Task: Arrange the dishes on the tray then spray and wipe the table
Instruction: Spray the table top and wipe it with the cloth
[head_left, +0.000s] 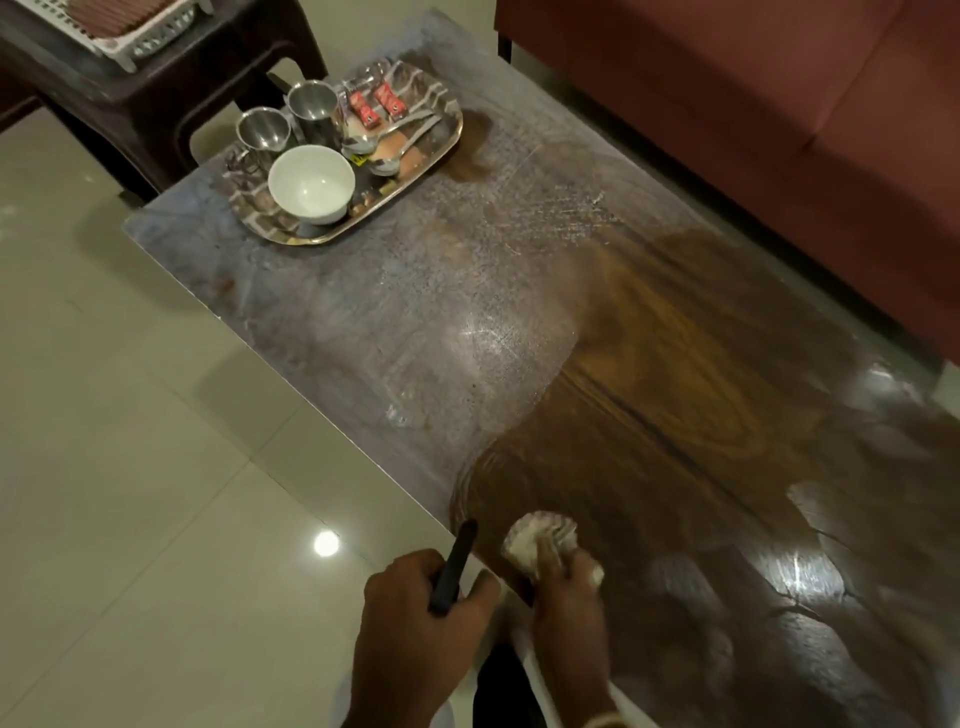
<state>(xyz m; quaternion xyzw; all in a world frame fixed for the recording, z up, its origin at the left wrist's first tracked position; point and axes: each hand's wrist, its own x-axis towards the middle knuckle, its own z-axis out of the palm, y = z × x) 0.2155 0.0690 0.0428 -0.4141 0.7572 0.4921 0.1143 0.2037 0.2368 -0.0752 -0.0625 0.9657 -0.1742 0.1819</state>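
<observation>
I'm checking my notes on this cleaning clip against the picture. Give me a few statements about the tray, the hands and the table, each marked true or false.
1. The white bowl sits on the steel tray. True.
2. The right hand presses a cloth on the table. True.
3. The left hand is empty. False: it grips a dark handle-like object.
4. The tray holds three steel cups. False: two steel cups show.
5. The tray stands at the table's far end. True.
</observation>
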